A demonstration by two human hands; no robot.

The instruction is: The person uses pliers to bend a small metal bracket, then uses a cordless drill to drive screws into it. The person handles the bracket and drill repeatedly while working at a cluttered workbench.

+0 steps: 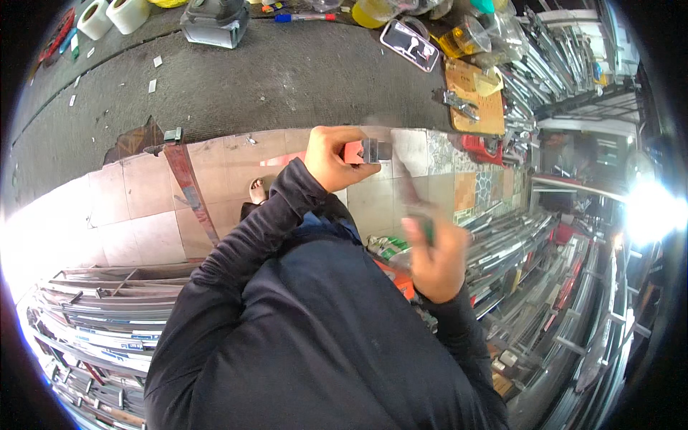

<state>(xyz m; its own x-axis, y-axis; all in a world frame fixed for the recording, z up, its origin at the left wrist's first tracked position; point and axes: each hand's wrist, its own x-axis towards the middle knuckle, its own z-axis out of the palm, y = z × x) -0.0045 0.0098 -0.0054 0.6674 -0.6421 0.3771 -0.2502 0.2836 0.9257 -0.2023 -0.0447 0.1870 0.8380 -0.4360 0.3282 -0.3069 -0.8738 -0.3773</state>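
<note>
Over the gap in front of the workbench, my left hand (pixel 331 159) is closed around a red, bar-like thing (pixel 353 152). Its grey and black squared end (pixel 376 150) sticks out to the right of my fingers, and I cannot make out its kind. My right hand (pixel 438 261), lower and to the right, is smeared by motion. It grips a long tool with a green handle (pixel 428 228). The tool's dark, blurred shaft (pixel 410 188) slants up toward the squared end; whether they touch, I cannot tell.
Along the far side runs the dark workbench (pixel 301 79), with a phone (pixel 409 46), a marker (pixel 304 17), tape rolls (pixel 129 14) and pliers (pixel 461 104) on a wooden board (pixel 476 97). A red basket (pixel 481 148) stands below. Racks of metal profiles (pixel 107 315) fill both sides.
</note>
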